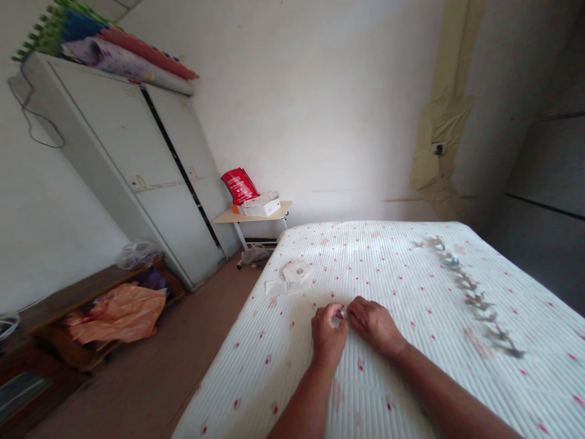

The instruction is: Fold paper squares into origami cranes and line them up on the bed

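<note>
Above the middle of the bed [320, 378], my left hand [329, 335] is curled, with thumb and forefinger drawn together in a pinch. Right beside it, my right hand [377, 324] has its fingers closed, their tips close to the left hand's tips. A tiny pale bit seems to sit between the fingertips, too small and hidden to name. To the right lies a row of several small folded figures [475, 299], which look like paper cranes. Left of my hands are printed paper sheets [276, 289] and a white piece with a round dark mark [297, 271].
Behind the bed's far left corner stands a small table [223, 216] with a red bag [240, 186] and a white box [262, 206]. A grey cabinet [119, 152] carries rolled mats [137, 64]. An orange plastic bag [119, 314] lies on a low wooden bench [68, 289].
</note>
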The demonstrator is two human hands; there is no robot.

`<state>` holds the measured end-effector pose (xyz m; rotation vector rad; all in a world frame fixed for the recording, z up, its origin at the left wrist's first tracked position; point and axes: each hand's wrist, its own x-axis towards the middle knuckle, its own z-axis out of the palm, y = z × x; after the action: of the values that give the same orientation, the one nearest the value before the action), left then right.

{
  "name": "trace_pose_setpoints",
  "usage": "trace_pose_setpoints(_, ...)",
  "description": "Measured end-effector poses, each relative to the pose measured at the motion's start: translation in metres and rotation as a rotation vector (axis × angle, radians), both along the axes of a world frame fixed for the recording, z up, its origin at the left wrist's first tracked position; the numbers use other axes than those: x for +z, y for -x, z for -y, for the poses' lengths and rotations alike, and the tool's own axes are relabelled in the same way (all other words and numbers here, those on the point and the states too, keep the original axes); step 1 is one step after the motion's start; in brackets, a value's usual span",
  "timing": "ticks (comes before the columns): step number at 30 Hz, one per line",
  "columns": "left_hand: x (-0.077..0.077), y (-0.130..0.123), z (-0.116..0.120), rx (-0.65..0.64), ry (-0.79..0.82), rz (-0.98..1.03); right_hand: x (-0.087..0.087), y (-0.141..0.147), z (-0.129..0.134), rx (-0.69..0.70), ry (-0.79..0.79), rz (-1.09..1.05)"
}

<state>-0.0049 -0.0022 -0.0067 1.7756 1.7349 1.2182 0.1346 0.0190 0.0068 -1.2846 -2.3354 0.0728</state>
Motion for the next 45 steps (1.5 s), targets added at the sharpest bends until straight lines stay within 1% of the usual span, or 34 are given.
trace_pose_setpoints(4,0.009,-0.002,0.004,-0.008,0.031,-0.106,0.003,0.000,0.001,0.001,0.024,-0.096)
trace_pose_setpoints(7,0.007,-0.002,0.003,-0.015,0.009,-0.104,0.002,0.000,0.001,0.022,0.043,-0.193)
trace_pose_setpoints(10,0.001,0.001,-0.001,-0.004,-0.043,0.010,-0.001,-0.001,0.000,0.067,0.059,-0.298)
trace_pose_setpoints(14,-0.003,0.005,-0.004,-0.048,-0.041,0.229,-0.005,-0.004,-0.003,0.116,0.093,-0.440)
trace_pose_setpoints(17,0.000,0.007,-0.004,-0.081,-0.005,0.317,-0.007,-0.006,-0.004,0.125,0.162,-0.522)
trace_pose_setpoints(22,0.009,0.006,-0.001,-0.119,0.030,0.383,-0.007,-0.006,-0.005,0.148,0.255,-0.615)
trace_pose_setpoints(27,0.014,0.006,0.001,-0.157,0.058,0.434,-0.008,-0.006,-0.007,0.142,0.269,-0.670)
trace_pose_setpoints(29,0.014,0.006,0.001,-0.181,0.060,0.426,-0.010,-0.006,-0.008,0.136,0.269,-0.678)
trace_pose_setpoints(32,0.013,0.006,0.002,-0.180,0.056,0.394,-0.011,-0.007,-0.008,0.131,0.262,-0.680)
trace_pose_setpoints(40,0.008,0.006,0.001,-0.149,0.030,0.327,-0.005,-0.006,-0.005,0.142,0.236,-0.661)
trace_pose_setpoints(45,0.004,0.006,0.000,-0.165,0.003,0.308,-0.009,-0.006,-0.008,0.159,0.198,-0.677)
